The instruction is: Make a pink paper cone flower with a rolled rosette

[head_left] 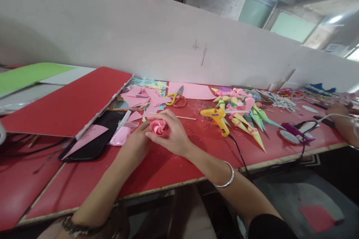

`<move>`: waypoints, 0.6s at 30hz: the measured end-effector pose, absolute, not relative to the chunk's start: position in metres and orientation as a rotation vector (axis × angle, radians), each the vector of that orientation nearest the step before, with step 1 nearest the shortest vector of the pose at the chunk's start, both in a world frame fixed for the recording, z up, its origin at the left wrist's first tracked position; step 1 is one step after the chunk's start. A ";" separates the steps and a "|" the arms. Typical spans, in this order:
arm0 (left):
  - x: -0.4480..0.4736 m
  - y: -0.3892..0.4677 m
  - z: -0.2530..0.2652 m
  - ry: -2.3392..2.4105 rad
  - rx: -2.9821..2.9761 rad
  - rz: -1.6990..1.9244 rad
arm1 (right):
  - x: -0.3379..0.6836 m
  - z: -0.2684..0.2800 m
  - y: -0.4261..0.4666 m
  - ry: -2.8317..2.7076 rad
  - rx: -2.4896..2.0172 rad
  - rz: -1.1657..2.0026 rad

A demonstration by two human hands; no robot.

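Observation:
A pink rose-like flower (pixel 158 127) with swirled petals is held up between my two hands, above the red table. My right hand (pixel 175 134) wraps its fingers and thumb around the flower's right side. My left hand (pixel 138 138) closes on its left and lower side, with most of its fingertips hidden behind it. Just beyond my hands lie a thin wooden stick (pixel 186 118) and scissors (pixel 177 98) with one yellow and one orange-red handle. Cut pieces of pink foam or paper (pixel 138 98) are heaped behind my left hand.
To the right, a yellow glue gun (pixel 217 117) lies beside a pile of yellow, green and pink cone-shaped pieces (pixel 246 114). A black tray (pixel 98 145) and a pink-filled plastic bag (pixel 121 135) are left. A red board (pixel 73 101) stands behind them. Another person's hand (pixel 338 110) is far right.

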State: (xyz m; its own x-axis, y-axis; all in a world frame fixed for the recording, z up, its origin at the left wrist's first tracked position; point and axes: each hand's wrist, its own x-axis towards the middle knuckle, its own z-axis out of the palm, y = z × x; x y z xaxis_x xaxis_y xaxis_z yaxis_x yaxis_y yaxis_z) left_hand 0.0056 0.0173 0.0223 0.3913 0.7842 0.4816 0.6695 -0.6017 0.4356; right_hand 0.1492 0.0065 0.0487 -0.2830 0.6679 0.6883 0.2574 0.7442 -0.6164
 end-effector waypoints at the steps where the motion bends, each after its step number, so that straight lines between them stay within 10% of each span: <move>1: 0.005 0.018 0.025 1.274 2.492 1.006 | 0.150 0.049 0.007 -1.861 -0.711 0.480; 18: 0.001 0.014 0.037 1.190 2.425 0.943 | 0.153 0.050 0.007 -1.951 -0.624 0.513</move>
State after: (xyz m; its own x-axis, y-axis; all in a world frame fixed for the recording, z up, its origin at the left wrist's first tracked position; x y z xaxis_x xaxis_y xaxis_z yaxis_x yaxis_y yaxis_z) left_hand 0.0005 0.0143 0.0370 0.4480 0.7824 0.4327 0.6001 -0.6219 0.5031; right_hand 0.1530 0.0070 0.0496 -0.3822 0.6219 0.6835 0.2055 0.7783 -0.5933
